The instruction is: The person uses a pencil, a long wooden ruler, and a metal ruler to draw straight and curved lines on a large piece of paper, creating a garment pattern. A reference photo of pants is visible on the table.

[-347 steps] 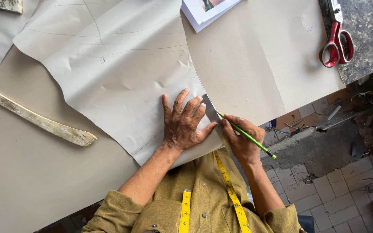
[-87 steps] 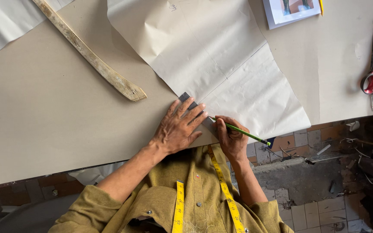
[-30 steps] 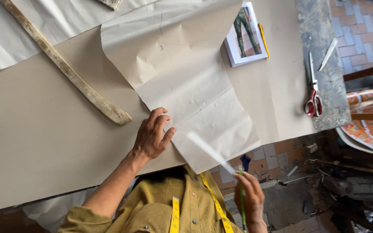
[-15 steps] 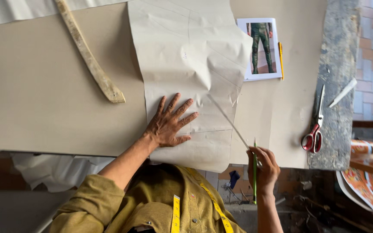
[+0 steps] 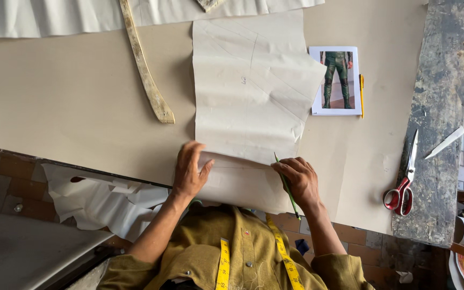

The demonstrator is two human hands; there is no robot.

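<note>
Head view, left hand: my left hand [image 5: 189, 171] lies flat, fingers spread, on the near left edge of the pattern paper [image 5: 253, 91]; it presses and grips nothing.
Head view, right hand: my right hand [image 5: 299, 180] is closed around the green pencil [image 5: 287, 187], its tip on the paper's near right edge and its shaft running back toward my wrist.
Pattern paper: it lies lengthwise away from me on the brown table sheet [image 5: 71, 96], creased and marked with faint lines, its near strip folded toward me between my hands.
What changed: half a second ago my right hand hung off the table edge, pencil upright; now it is on the paper. The left hand has slid to the paper's left edge, so I judge the sheet is being pinned and squared.
Around: curved wooden ruler [image 5: 143, 67] to the left; photo card [image 5: 336, 80] and yellow pencil [image 5: 361, 95] just right of the paper; red-handled scissors [image 5: 404, 180] on the dark slab [image 5: 441, 107]; yellow tape measure [image 5: 283, 258] around my neck.
</note>
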